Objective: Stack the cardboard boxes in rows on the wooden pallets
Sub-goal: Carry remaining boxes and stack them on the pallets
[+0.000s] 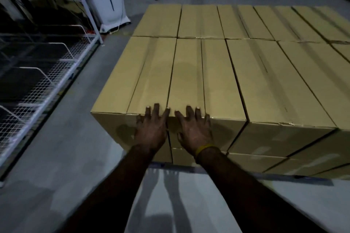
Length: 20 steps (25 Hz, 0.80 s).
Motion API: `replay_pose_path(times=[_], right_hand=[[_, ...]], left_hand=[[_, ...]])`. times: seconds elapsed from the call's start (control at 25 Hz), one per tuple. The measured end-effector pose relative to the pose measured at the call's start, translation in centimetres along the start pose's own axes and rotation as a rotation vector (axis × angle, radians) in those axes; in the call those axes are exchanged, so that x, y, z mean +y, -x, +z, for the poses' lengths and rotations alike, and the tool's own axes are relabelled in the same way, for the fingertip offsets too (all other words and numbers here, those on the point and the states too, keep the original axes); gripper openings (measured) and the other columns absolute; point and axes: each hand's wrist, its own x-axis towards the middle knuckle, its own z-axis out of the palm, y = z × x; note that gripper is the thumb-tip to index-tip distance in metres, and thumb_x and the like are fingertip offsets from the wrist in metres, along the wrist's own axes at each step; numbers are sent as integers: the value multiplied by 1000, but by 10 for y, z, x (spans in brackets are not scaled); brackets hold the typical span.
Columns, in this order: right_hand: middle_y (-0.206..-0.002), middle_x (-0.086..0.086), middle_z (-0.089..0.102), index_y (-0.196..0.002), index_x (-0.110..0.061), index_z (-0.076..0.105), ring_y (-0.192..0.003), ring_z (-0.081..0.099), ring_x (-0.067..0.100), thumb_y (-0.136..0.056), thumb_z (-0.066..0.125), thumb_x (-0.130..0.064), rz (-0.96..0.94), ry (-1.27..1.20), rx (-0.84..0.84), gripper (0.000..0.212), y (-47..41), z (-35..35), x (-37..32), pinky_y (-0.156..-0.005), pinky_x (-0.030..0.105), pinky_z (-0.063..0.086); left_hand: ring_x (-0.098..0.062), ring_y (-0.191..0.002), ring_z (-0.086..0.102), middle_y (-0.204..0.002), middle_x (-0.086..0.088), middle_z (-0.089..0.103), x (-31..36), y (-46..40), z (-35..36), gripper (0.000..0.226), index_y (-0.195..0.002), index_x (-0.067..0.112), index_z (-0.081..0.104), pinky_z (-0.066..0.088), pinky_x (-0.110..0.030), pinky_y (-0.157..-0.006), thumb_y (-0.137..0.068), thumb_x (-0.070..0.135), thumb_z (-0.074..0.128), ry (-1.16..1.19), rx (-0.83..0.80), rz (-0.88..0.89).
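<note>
Dim warehouse floor [66, 157] surrounds rows of long tan cardboard boxes [189, 73], stacked two layers deep; the pallets are hidden. Left hand [151, 130] and right hand [193, 132] press flat, fingers straight, against the near top edge. Stiff, probably heavy: grip the ends.
</note>
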Motion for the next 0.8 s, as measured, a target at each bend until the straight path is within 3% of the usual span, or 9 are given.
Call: replay_pose_path(times=[0.16, 0.32, 0.48, 0.6, 0.8], right_hand=[[-164, 9, 7, -156, -30, 9, -150, 7, 33, -95, 55, -36, 5, -8, -41, 76, 21, -45, -4, -118, 58, 8], [-165, 7, 5, -157, -31, 6, -152, 4, 30, -98, 50, -34, 70, -81, -21, 74, 85, -123, 28, -119, 56, 3], [-164, 9, 12, -157, -29, 12, -151, 12, 29, -97, 50, -31, 168, -145, 22, 71, 182, -195, 92, -118, 55, 8], [-165, 6, 9, -157, -28, 9, -151, 8, 26, -99, 45, -32, 236, -123, 5, 68, 277, -239, 159, -119, 54, 5], [-164, 5, 12, -157, -29, 13, -151, 11, 26, -98, 47, -35, 355, -92, 3, 68, 403, -280, 271, -119, 54, 8]], left_hand=[[-30, -151, 14, -164, -5, 16, 11, 12, -39, 70, -157, 29, 5, 23, -52, -118, -99, 33, 45, 46, -55, 82], [-28, -152, 9, -165, -4, 10, 57, 55, -113, 68, -158, 28, 1, 20, -47, -120, -102, 32, 41, 97, -61, 114], [-32, -150, 17, -164, -8, 15, 140, 110, -178, 70, -158, 28, 8, 22, -48, -120, -99, 33, 46, 138, -105, 115], [-37, -141, 37, -156, -14, 35, 224, 162, -218, 69, -154, 26, 28, 36, -53, -111, -91, 32, 56, 203, -69, 126], [-32, -148, 21, -161, -10, 23, 347, 218, -260, 70, -157, 24, 17, 26, -45, -118, -96, 35, 50, 199, -141, 150]])
